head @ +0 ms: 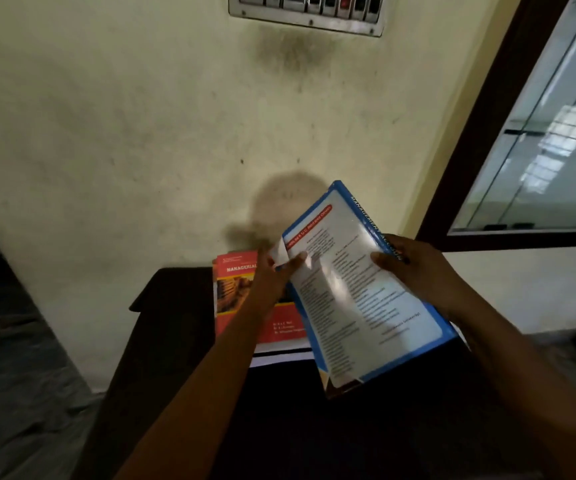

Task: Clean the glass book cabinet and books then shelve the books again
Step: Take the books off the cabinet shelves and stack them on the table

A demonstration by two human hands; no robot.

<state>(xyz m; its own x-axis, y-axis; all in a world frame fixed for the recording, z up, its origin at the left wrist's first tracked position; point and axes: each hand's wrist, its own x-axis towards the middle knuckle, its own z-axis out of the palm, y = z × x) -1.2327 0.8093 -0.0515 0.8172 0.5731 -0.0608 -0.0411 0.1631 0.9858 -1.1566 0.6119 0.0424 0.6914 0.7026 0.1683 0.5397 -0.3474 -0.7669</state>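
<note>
I hold a blue-bordered book [366, 296] tilted in front of me, its white back cover with small print facing up. My right hand [414, 271] grips it at the spine edge. My left hand [272, 271] pinches its upper left corner, where the cover is folded or peeling back. Below it a red and orange book [238, 292] lies on top of a short stack on a dark table [161, 323]. The glass cabinet [549, 133] with its dark wooden frame stands at the right, its panes reflecting light.
A stained cream wall [141, 133] rises straight ahead behind the table. A metal switch panel [307, 12] is mounted high on it. Grey floor [9, 393] shows at the lower left.
</note>
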